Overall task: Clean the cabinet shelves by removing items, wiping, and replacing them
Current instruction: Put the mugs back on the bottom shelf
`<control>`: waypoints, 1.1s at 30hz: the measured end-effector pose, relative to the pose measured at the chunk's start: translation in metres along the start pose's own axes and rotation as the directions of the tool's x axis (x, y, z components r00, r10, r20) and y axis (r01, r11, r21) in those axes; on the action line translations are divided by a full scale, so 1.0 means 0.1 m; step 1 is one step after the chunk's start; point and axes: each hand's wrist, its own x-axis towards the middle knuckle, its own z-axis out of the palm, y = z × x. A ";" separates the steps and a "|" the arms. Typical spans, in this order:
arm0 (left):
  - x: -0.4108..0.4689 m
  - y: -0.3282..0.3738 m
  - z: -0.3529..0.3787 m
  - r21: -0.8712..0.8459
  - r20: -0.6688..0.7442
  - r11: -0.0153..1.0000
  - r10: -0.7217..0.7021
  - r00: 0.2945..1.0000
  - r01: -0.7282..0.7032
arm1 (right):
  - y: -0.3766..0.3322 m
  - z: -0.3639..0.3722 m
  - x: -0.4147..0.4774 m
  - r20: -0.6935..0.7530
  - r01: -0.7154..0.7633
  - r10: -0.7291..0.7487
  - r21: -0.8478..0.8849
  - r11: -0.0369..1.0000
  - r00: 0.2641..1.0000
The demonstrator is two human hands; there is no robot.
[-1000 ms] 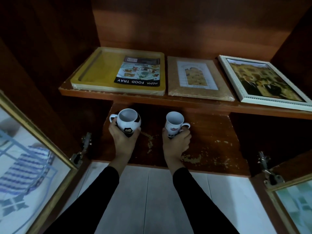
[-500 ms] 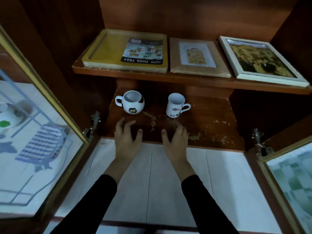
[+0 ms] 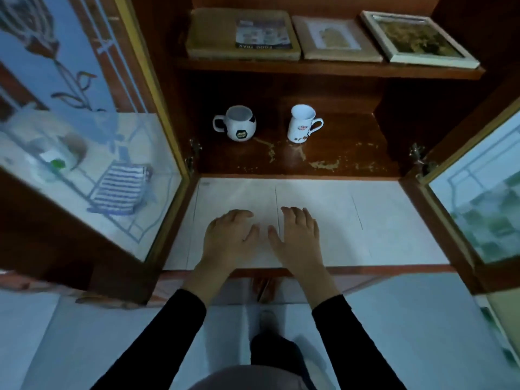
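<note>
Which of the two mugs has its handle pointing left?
The round mug with black patches, standing on the left. The taller mug beside it is slimmer, and its handle points right.

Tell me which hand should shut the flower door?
Probably the left hand: it is empty and open, and the flower door hangs on its side. The right hand would have to cross over.

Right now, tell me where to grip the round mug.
Probably the handle, from the left with the left hand: the round mug stands upright, its handle juts left, and its bulging body is harder to wrap.
</note>
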 end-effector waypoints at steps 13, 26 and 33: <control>-1.28 -0.28 -0.17 -0.041 0.078 0.992 0.125 0.989 -0.122 | -0.36 0.16 -1.42 -0.026 -0.150 0.151 0.038 0.988 0.988; -2.37 -0.51 -0.26 -0.083 0.053 0.994 -0.072 0.996 0.076 | -0.58 0.24 -2.19 0.098 0.038 -0.045 0.070 0.997 0.994; -3.10 -0.72 -0.38 -0.088 0.043 0.968 -0.232 0.972 0.235 | -0.82 0.44 -2.62 0.181 0.197 -0.209 0.081 0.977 0.961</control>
